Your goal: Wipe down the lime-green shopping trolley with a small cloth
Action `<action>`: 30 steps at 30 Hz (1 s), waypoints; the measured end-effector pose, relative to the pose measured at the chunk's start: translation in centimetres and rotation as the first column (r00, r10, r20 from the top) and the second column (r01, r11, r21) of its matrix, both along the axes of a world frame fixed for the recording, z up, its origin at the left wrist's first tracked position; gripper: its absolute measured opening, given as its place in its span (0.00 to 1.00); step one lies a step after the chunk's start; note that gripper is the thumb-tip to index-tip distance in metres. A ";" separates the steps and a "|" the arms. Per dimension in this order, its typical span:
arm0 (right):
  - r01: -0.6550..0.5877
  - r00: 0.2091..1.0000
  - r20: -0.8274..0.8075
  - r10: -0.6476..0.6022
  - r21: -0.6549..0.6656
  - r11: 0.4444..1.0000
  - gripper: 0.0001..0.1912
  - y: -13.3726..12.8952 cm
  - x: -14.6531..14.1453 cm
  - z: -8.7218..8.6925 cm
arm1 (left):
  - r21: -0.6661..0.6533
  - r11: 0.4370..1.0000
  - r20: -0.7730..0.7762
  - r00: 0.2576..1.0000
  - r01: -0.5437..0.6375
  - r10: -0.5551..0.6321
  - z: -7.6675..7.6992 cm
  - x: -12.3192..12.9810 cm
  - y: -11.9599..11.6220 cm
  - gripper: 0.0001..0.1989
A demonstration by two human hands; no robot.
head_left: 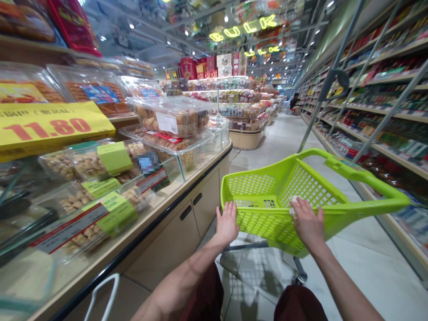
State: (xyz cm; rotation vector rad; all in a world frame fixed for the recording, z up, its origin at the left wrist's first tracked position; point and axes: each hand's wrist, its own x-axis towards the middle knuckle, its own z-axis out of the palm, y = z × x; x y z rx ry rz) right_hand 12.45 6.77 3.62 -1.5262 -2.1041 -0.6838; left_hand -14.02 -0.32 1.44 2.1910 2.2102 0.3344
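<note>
Lime cart (314, 154) straight ahead at 12 o'clock, just past both wrists, long axis slanting out toward 2 o'clock, handle end reaching round to 3. Left hand (227, 224) flat against the near wall, fingers spread wide, no clear wrap around the rim. Right hand (307, 221) curled narrow over the near edge, holding on, closer than the left to the handle end, with a white scrap (293, 208) under the palm. Counter (170, 227) along 9 to 11 o'clock, nearer the left hand, pastry tubs (170, 117) on top; shelves (384, 111) at 2 to 3 o'clock.
</note>
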 end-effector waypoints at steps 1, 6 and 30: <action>-0.037 0.999 0.005 0.037 -0.018 0.999 0.20 -0.3 -1.3 -0.4 | -0.005 1.000 -0.005 1.000 0.007 -0.007 0.0 0.1 -0.1 0.35; -0.154 0.988 -0.017 0.153 -0.057 0.986 0.23 -0.6 -3.8 -0.9 | -0.018 1.000 -0.004 1.000 0.015 -0.015 -0.2 -0.1 -0.4 0.36; -0.100 0.970 -0.238 0.054 -0.187 0.977 0.26 -1.8 -5.9 -1.6 | -0.046 0.999 -0.017 1.000 -0.004 0.004 -0.9 0.4 -1.3 0.36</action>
